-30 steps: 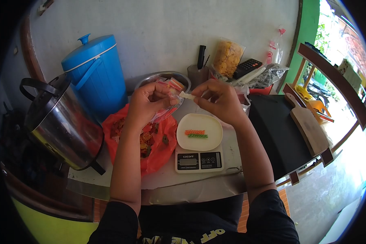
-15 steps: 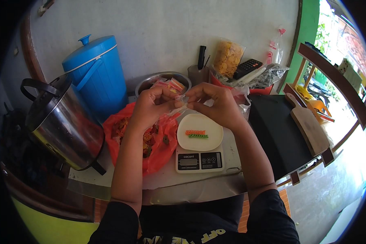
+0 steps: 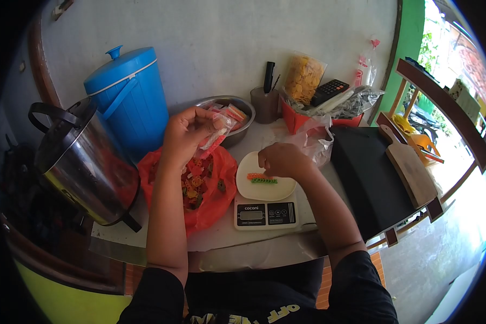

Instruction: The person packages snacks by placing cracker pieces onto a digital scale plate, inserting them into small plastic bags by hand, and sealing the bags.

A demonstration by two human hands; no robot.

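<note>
My left hand (image 3: pixel 191 132) is raised above the red plastic bag, its fingers pinching a small clear plastic bag (image 3: pixel 220 127). My right hand (image 3: pixel 287 161) hovers over the right part of a cream plate (image 3: pixel 246 189), fingers curled downward and slightly apart, with nothing visible in them. Just under its fingertips lie orange spiral snack pieces (image 3: pixel 254 176) and green spiral snack pieces (image 3: pixel 263 181), side by side. The plate rests on a white kitchen scale (image 3: pixel 265 216); its display is unreadable. Colourful snack pieces (image 3: pixel 194 186) fill the open red plastic bag (image 3: pixel 213 213) at left.
A steel bowl (image 3: pixel 248 127) with packets stands behind my left hand. At left are a blue drink cooler (image 3: pixel 132 102) and a steel pot (image 3: pixel 92 167). A red box (image 3: pixel 294 121) holding a calculator (image 3: pixel 329 92) is at the back; a wooden board (image 3: pixel 413 167) lies right.
My hands have separated. The left moved slightly left, keeping the small clear bag; the right let go of it and came down over the plate.
</note>
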